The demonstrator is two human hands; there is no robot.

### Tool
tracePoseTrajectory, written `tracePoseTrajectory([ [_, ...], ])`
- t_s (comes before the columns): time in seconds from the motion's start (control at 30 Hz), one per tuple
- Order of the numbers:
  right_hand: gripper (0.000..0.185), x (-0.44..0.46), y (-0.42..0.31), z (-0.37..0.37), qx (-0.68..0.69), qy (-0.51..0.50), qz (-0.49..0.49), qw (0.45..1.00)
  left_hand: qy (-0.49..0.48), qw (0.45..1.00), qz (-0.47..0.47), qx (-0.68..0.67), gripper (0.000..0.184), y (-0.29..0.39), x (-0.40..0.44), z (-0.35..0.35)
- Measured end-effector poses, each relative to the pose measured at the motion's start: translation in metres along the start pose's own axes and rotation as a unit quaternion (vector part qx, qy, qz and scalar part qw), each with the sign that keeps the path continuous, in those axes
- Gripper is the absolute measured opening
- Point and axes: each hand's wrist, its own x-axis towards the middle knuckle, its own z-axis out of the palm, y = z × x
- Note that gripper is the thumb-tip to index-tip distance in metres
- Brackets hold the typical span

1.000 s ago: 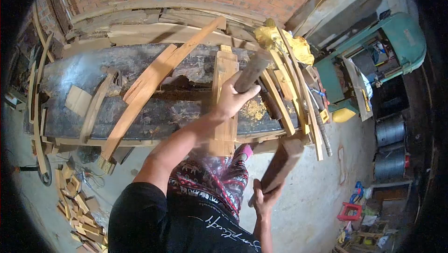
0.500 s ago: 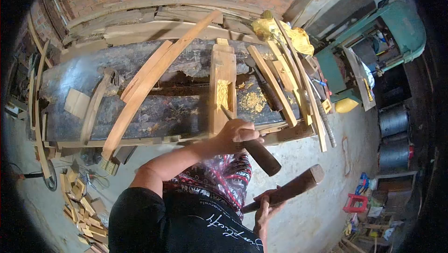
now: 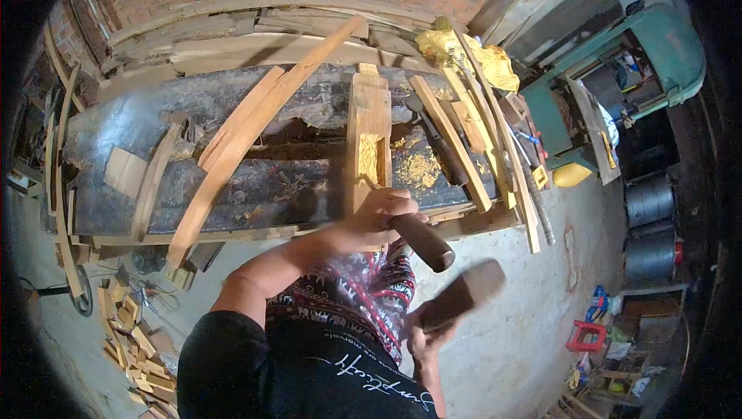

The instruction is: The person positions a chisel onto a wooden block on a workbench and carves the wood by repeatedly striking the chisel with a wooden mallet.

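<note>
My left hand (image 3: 384, 212) is closed round a chisel (image 3: 423, 243). Its dark handle sticks out to the lower right, and its blade end is at the near end of a rough recess in a wooden beam (image 3: 369, 114). Pale chips lie in the recess. Lower right, my right hand (image 3: 427, 340) grips a blurred wooden mallet (image 3: 464, 293), whose thick end points up and to the right, apart from the chisel handle. The beam lies across the dark workbench (image 3: 309, 179).
Long boards (image 3: 232, 144) slant across the bench's left part. More strips (image 3: 450, 141), wood shavings (image 3: 417, 170) and a yellow bag (image 3: 479, 59) are on the right. Offcuts (image 3: 143, 342) lie on the floor at lower left. A green machine (image 3: 668, 56) stands at upper right.
Over the last second, my left hand has turned the chisel blade down to the recess and moved nearer me. The mallet in my right hand swung lower, then back up slightly.
</note>
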Motion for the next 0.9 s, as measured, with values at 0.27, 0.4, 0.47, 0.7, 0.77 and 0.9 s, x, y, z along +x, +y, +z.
tracePoseTrajectory([
  [0.27,0.077,0.012,-0.027,0.001,-0.103,-0.007,-0.118,0.988,0.036,0.999,0.008,0.008,0.017,0.002,-0.003,0.004],
  [0.4,0.067,0.011,-0.029,0.003,-0.041,-0.049,-0.032,0.997,-0.051,0.998,0.038,-0.010,0.016,-0.001,0.003,-0.001],
  [0.47,0.066,0.012,-0.022,0.003,-0.040,-0.042,-0.022,0.998,-0.058,0.998,0.007,-0.001,0.015,-0.004,0.005,0.006],
  [0.7,0.082,0.006,-0.003,-0.002,-0.046,-0.019,-0.049,0.998,-0.020,0.999,-0.009,-0.027,0.014,-0.001,0.016,-0.001],
  [0.77,0.083,0.007,-0.004,0.000,-0.051,-0.004,-0.085,0.995,-0.060,0.998,0.002,0.007,0.015,0.009,0.015,-0.006],
  [0.9,0.062,0.012,-0.021,-0.002,-0.073,-0.024,-0.038,0.996,-0.065,0.996,-0.048,0.026,0.016,0.003,0.008,-0.006],
])
